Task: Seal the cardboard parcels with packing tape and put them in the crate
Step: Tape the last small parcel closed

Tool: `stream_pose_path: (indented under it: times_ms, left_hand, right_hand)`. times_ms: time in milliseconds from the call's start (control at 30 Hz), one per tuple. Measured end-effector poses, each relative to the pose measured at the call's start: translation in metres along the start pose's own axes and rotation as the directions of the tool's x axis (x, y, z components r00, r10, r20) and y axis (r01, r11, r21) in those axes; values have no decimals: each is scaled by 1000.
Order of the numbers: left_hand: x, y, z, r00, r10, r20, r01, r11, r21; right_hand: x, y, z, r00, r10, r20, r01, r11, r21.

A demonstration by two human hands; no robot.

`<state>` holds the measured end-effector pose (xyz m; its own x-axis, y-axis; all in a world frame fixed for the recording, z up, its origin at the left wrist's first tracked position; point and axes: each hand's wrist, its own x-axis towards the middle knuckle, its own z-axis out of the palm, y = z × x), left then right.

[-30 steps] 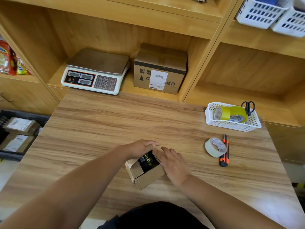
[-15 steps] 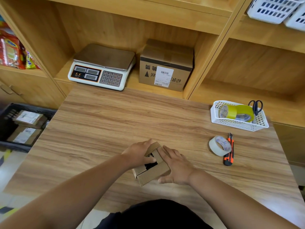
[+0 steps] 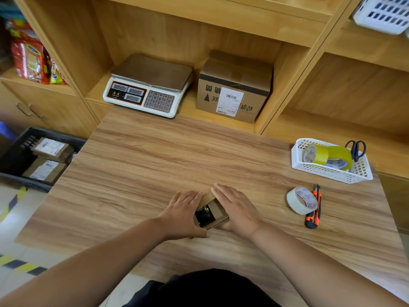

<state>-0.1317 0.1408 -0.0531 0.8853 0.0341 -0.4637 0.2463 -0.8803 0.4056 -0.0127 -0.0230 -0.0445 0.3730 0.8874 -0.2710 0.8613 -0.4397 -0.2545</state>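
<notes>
Small cardboard parcel (image 3: 218, 212) sits on the bench (image 3: 177, 156) near my edge, between my hands. Left hand (image 3: 183, 212): fingers straight, palm flat against the parcel's left side, gripping nothing. Right hand (image 3: 235, 209): also flat and uncurled, lying over the right flap. The top is not closed; a gap shows dark glossy contents (image 3: 202, 214).

Risks, as I judge them:
1. The flaps look springy. If I lift a palm, they may pop up. The roll of packing tape (image 3: 302, 200) lies well to the right beside the orange utility knife (image 3: 313, 207), so reaching for it leaves one hand on the parcel.
2. The contents may stand proud of the rim. Pressing harder could crease a flap or trap the wrapping in the seam, and the tape would then bridge a gap.
3. The parcel looks light and the bench smooth, so uneven side pressure could skew or slide it.
4. The black crate (image 3: 24, 182) is on the floor to the left. A poorly sealed parcel could open when dropped in.
</notes>
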Motion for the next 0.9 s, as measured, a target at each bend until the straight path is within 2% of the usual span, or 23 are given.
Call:
stream_pose_path:
  times_ms: [100, 200, 300, 367, 433, 567, 667, 733, 800, 900]
  left_hand:
    - [5, 1, -7, 999, 9, -39, -10, 999, -30]
    - [11, -10, -15, 997, 46, -64, -45, 999, 21]
    - [12, -17, -13, 997, 61, -55, -56, 995, 85]
    - [9, -16, -6, 994, 71, -86, -55, 982, 179]
    - [3, -15, 4, 989, 81, -123, -49, 967, 249]
    - [-2, -16, 15, 992, 72, -103, -46, 971, 235]
    - [1, -14, 11, 997, 42, -70, -25, 972, 232]
    - [4, -14, 8, 998, 39, -55, -24, 968, 248]
    - [6, -16, 6, 998, 43, -44, -28, 952, 304]
    - [10, -17, -1, 996, 80, -33, -59, 910, 410]
  right_hand:
    - [7, 0, -1, 998, 42, 38, -45, 994, 96]
    - [12, 0, 1, 989, 149, -24, -139, 961, 241]
    - [11, 3, 7, 978, 200, -58, -177, 944, 277]
    - [7, 3, 10, 979, 166, -114, -136, 963, 231]
    - [1, 4, 12, 988, 108, -105, -95, 988, 124]
    - [-9, 12, 19, 998, 41, -42, -44, 997, -67]
    - [-9, 12, 20, 995, 87, 38, -84, 994, -68]
    - [-7, 13, 20, 996, 78, 30, -74, 991, -111]
    - [-4, 11, 17, 990, 120, 77, -106, 981, -164]
    - [-4, 6, 18, 991, 118, 62, -104, 975, -196]
